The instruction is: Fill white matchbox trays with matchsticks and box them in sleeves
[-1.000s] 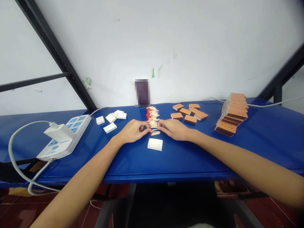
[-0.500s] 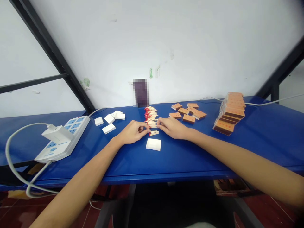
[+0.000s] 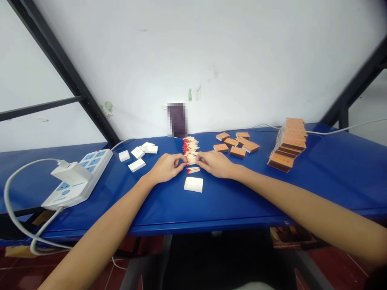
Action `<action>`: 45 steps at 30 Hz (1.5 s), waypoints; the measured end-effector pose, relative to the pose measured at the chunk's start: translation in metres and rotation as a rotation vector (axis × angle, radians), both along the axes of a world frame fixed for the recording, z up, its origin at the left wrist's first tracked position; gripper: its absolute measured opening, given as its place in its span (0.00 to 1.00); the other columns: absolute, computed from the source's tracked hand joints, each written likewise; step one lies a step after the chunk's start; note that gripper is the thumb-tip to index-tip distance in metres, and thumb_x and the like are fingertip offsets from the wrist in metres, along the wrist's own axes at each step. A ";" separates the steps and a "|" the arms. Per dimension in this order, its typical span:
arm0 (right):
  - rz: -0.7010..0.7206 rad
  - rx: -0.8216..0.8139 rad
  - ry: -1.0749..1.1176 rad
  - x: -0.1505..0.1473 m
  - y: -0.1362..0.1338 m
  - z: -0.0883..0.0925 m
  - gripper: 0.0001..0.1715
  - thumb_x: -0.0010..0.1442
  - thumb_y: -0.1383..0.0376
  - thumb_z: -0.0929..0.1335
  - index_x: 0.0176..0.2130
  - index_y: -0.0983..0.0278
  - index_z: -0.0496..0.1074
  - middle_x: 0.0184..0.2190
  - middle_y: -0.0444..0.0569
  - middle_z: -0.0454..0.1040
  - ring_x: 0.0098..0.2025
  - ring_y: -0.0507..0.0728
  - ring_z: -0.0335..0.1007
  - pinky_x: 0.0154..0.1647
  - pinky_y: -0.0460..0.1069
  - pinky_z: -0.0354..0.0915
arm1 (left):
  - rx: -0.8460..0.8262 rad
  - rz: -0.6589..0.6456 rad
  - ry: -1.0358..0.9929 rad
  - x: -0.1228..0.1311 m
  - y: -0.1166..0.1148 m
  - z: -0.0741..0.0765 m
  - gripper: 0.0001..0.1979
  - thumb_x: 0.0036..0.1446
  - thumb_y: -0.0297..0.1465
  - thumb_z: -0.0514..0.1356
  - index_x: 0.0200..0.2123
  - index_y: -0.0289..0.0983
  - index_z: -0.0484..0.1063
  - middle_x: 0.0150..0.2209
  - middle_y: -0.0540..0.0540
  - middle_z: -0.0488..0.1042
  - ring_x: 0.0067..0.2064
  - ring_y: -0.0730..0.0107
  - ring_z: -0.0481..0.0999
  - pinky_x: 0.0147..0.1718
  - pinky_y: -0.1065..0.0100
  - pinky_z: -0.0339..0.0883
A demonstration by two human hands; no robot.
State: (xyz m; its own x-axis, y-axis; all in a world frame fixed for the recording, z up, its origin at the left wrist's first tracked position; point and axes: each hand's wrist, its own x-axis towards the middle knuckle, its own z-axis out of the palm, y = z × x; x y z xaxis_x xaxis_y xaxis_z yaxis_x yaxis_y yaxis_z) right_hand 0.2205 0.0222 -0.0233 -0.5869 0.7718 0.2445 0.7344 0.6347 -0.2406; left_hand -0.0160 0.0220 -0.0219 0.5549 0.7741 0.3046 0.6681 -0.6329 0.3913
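A row of red-tipped matches [image 3: 189, 148] lies in the middle of the blue table [image 3: 229, 201]. My left hand [image 3: 167, 167] pinches the near end of the row from the left. My right hand [image 3: 213, 163] pinches the same matches from the right. Both hands have their fingers curled together on the sticks. A white inner matchbox tray [image 3: 194, 184] lies just in front of the hands.
Several white trays [image 3: 137, 153] lie at the left, beside a white power strip [image 3: 79, 177] with a plug and cable. Orange matchbox sleeves [image 3: 236, 142] lie scattered right of the matches, and a stack of them [image 3: 289, 144] stands further right. A dark object [image 3: 177, 119] leans on the wall.
The view has shifted slightly left and down. Both hands stay pinched on the near end of the match row, barely moved.
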 end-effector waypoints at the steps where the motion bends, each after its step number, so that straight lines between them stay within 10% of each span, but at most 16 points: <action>1: 0.004 0.001 0.006 0.000 0.000 0.000 0.10 0.68 0.61 0.62 0.39 0.62 0.69 0.31 0.46 0.75 0.30 0.53 0.66 0.29 0.47 0.49 | -0.004 -0.002 0.001 0.000 0.000 0.000 0.07 0.61 0.32 0.58 0.38 0.38 0.75 0.18 0.57 0.59 0.20 0.77 0.58 0.24 0.72 0.50; 45: 0.074 -0.089 0.072 0.005 -0.013 0.010 0.16 0.64 0.66 0.62 0.48 0.61 0.74 0.28 0.45 0.75 0.30 0.52 0.67 0.30 0.45 0.53 | 0.005 -0.023 0.011 0.001 -0.006 0.005 0.06 0.58 0.28 0.58 0.36 0.36 0.74 0.18 0.56 0.63 0.20 0.77 0.60 0.25 0.72 0.52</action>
State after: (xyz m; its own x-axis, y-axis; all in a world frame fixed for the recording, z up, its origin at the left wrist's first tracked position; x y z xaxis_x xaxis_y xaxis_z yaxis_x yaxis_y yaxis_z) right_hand 0.2250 0.0088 -0.0137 -0.6266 0.7474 0.2208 0.6651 0.6605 -0.3483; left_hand -0.0149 0.0160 -0.0167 0.5760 0.7595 0.3021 0.6576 -0.6501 0.3806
